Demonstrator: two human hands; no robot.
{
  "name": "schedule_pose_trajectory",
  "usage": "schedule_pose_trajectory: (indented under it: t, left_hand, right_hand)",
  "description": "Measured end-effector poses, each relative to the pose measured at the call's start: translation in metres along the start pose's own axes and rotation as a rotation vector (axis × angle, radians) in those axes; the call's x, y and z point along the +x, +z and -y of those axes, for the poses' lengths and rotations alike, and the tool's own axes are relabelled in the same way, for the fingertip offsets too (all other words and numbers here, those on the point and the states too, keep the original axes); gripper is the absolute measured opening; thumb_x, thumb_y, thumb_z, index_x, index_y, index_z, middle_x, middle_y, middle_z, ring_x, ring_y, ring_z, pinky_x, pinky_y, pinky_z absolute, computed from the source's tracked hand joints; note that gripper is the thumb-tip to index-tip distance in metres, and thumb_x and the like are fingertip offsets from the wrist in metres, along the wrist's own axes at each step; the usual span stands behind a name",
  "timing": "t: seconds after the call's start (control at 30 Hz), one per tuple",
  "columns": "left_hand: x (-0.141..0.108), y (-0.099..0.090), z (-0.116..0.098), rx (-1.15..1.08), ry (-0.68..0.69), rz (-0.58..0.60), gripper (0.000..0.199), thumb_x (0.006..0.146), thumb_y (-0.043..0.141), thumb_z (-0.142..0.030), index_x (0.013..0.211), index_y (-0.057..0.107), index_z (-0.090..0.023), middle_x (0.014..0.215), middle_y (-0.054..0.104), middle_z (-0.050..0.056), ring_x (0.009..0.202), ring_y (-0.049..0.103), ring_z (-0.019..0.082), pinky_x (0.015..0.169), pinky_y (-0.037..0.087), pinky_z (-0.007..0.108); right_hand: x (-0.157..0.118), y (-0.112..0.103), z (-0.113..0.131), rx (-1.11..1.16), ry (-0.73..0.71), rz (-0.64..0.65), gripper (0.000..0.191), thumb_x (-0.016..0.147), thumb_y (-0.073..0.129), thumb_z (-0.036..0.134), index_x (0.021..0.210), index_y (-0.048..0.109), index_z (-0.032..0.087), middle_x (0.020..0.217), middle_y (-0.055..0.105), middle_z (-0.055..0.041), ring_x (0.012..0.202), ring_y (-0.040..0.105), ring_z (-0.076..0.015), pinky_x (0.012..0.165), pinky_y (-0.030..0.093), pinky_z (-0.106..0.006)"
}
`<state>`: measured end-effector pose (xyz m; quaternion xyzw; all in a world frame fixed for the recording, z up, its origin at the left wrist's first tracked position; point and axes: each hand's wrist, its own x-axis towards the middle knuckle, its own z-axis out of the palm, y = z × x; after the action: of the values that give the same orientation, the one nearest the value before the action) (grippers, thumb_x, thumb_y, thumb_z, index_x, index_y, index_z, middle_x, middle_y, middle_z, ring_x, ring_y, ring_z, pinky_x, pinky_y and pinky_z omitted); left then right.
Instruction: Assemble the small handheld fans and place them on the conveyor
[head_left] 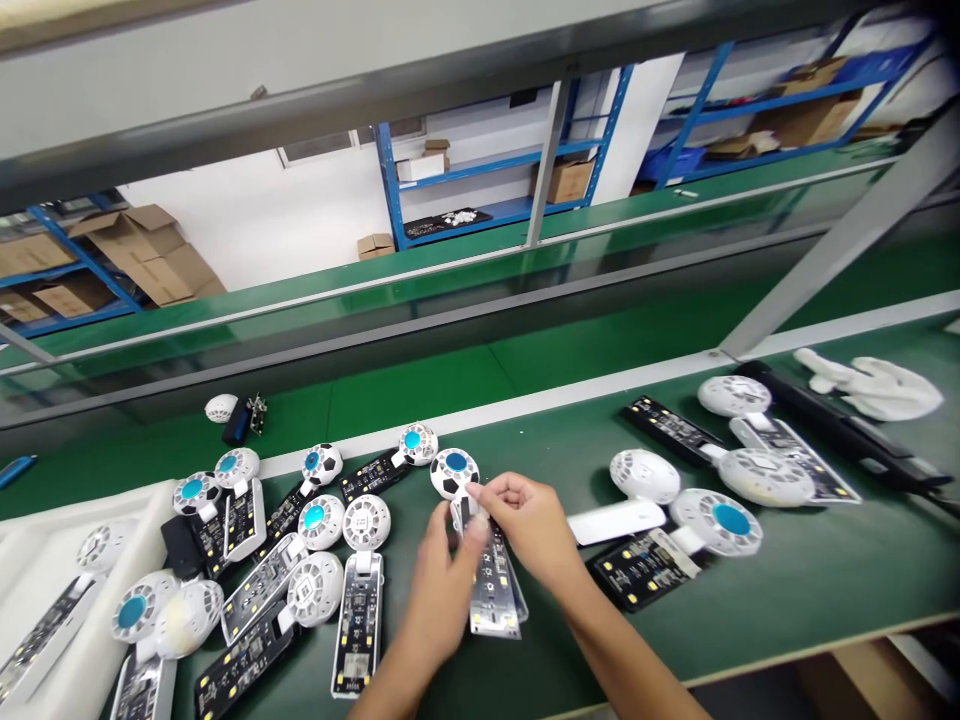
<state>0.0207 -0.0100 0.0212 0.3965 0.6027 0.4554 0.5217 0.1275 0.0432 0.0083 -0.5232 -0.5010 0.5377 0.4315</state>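
In front of me, my left hand (439,590) and my right hand (531,525) both grip one handheld fan. Its round head (455,472) has a black-and-white football pattern with a blue disc. Below the head, its handle (495,590) lies exposed, showing a circuit board with yellow-white squares in a clear casing. My left thumb presses near the neck, and my right thumb and index finger pinch there too. Fingers cover the neck joint, so its details are hidden. Just left of my left hand lies another fan (366,522) with a white vented head and a bare board.
Several similar fans crowd the left of the green bench, beside a white foam tray (161,500). More fans (718,522) lie at right, near a black cylindrical tool (832,420) and a white glove (870,383). A slanted metal post (817,250) rises at right.
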Motion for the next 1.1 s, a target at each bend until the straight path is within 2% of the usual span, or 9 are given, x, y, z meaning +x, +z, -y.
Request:
schedule_pose_trajectory:
  t: [0.1,0.17,0.23,0.37,0.53,0.67,0.9,1.03,1.1]
  left_hand:
    - [-0.008,0.001,0.008,0.324,0.042,0.008,0.088,0.058,0.072,-0.022,0.135,0.029,-0.014,0.138,0.038,0.015,0.123,0.039,0.029,0.102,0.028,0.034]
    - [-0.008,-0.002,0.013,0.506,0.078,0.028,0.079,0.065,0.061,-0.015,0.136,0.025,-0.012,0.139,0.035,0.015,0.126,0.035,0.028,0.105,0.024,0.037]
    - [-0.004,-0.008,0.019,0.558,0.113,0.013,0.064,0.075,0.048,-0.013,0.135,0.029,-0.010,0.136,0.039,0.017,0.125,0.038,0.026,0.104,0.026,0.039]
    - [0.007,-0.020,0.033,0.377,0.099,0.022,0.054,0.080,0.046,-0.018,0.133,0.036,-0.014,0.134,0.045,0.012,0.126,0.038,0.025,0.106,0.027,0.043]
    - [0.008,-0.022,0.043,0.190,0.094,0.072,0.052,0.081,0.048,-0.021,0.132,0.039,-0.019,0.134,0.047,0.007,0.125,0.039,0.024,0.106,0.029,0.044]
    - [0.004,-0.018,0.041,0.207,0.136,0.066,0.049,0.083,0.045,-0.021,0.131,0.040,-0.018,0.136,0.045,0.007,0.126,0.038,0.023,0.108,0.025,0.044]
    - [0.003,-0.017,0.034,0.382,0.217,0.096,0.051,0.085,0.037,-0.023,0.133,0.034,-0.007,0.139,0.038,0.015,0.128,0.035,0.022,0.109,0.023,0.041]
    - [0.005,-0.015,0.028,0.238,0.196,0.137,0.047,0.084,0.040,-0.023,0.129,0.041,-0.010,0.137,0.042,0.013,0.127,0.037,0.022,0.109,0.023,0.040]
    - [0.007,-0.015,0.028,0.070,0.101,0.132,0.048,0.083,0.041,-0.022,0.130,0.040,-0.013,0.133,0.047,0.011,0.125,0.040,0.023,0.108,0.025,0.042]
  right_hand:
    - [0.001,0.001,-0.009,-0.012,-0.005,0.014,0.032,0.073,0.059,0.046,0.061,0.053,0.017,0.055,0.059,-0.0018,0.047,0.054,-0.0144,0.046,0.046,-0.026]
    - [-0.003,0.002,-0.011,-0.015,-0.025,0.085,0.032,0.077,0.053,0.047,0.067,0.057,0.017,0.058,0.062,-0.0034,0.051,0.059,-0.0175,0.050,0.051,-0.029]
    - [-0.011,0.002,-0.011,-0.029,-0.070,0.127,0.030,0.080,0.048,0.044,0.080,0.061,0.017,0.069,0.065,-0.0061,0.065,0.064,-0.0217,0.064,0.054,-0.035]
    - [-0.023,0.000,-0.017,-0.324,-0.354,0.056,0.017,0.078,0.051,0.028,0.090,0.061,0.021,0.110,0.060,-0.0108,0.104,0.054,-0.0279,0.091,0.044,-0.046]
    - [-0.025,0.009,-0.039,-0.589,-0.592,-0.022,0.015,0.078,0.048,0.012,0.080,0.060,0.020,0.106,0.060,-0.0112,0.097,0.057,-0.0270,0.079,0.052,-0.044]
    - [-0.021,0.014,-0.049,-0.591,-0.632,-0.091,0.018,0.085,0.044,0.015,0.079,0.062,0.016,0.101,0.060,-0.0162,0.093,0.059,-0.0285,0.077,0.052,-0.046]
    - [-0.017,0.011,-0.044,-0.532,-0.720,0.011,0.021,0.085,0.040,0.011,0.078,0.058,0.018,0.105,0.058,-0.0133,0.100,0.054,-0.0257,0.081,0.051,-0.042]
    - [-0.016,0.010,-0.040,-0.457,-0.722,0.038,0.020,0.085,0.035,0.010,0.079,0.052,0.019,0.100,0.057,-0.0130,0.102,0.052,-0.0237,0.083,0.050,-0.041]
    - [-0.015,0.009,-0.041,-0.424,-0.696,0.037,0.019,0.084,0.035,0.010,0.079,0.051,0.019,0.101,0.056,-0.0135,0.099,0.055,-0.0232,0.082,0.050,-0.040]
